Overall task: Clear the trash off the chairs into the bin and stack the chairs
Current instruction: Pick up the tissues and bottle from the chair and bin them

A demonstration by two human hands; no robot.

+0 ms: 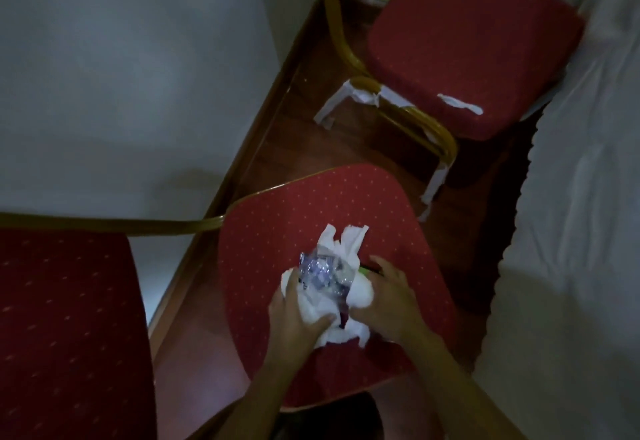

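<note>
— Where's the trash sitting?
— Mid-seat on the near chair (277, 232); the wad of tissue and crinkled plastic (329, 287) is stretching lengthwise from the hands toward the far seat edge.
— Are they gripping it?
— Left hand (294, 315) and right hand (388, 304) are both clasping it from either side.

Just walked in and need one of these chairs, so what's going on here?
A person is gathering trash off the nearest red chair. The left hand and right hand press in from both sides on a pile of crumpled white tissue and clear plastic wrap lying on the seat. The far chair holds one torn white scrap. No bin is in view, and no chairs are stacked yet.
</note>
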